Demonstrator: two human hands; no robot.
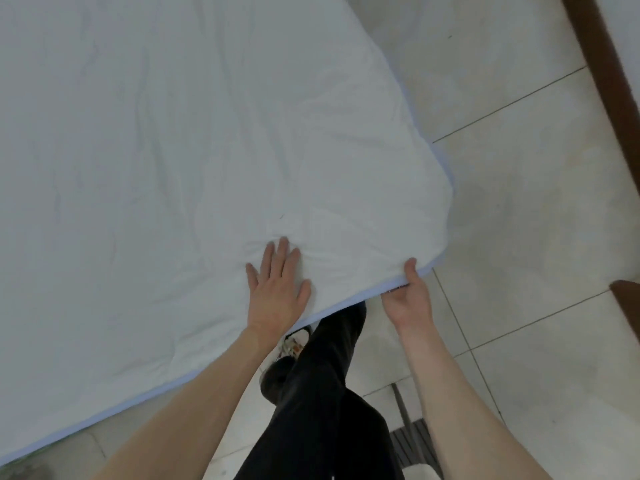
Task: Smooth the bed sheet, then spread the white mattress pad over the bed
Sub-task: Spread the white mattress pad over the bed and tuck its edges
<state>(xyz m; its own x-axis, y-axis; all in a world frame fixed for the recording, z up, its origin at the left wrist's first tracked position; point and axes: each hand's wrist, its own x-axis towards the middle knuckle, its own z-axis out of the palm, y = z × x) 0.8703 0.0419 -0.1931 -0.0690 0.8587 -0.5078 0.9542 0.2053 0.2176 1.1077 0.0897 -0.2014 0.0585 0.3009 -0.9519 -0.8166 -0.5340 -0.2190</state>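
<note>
Pressing flat on white fabric, the left hand lies open, fingers spread, palm down, just inside the near edge of the bed. Beside it, the right hand pinches that same edge close to the corner: the thumb sits on top of the cloth and the fingers curl underneath, closed on the white covering. Whether this top layer is the sheet or the mattress pad cannot be told. A thin pale blue border runs along the lower edge of the fabric, beneath the white.

Below the hands, the person's dark trouser leg stands close against the bed's edge, with a light-coloured shoe partly tucked under the overhang. A dark slatted object sits on the floor near the right forearm.

Creases fan outward from the left hand across the covering, which fills the upper left. Its rounded corner hangs over pale floor tiles that lie open to the right. Farther off, a dark brown wooden strip crosses the top right corner.
</note>
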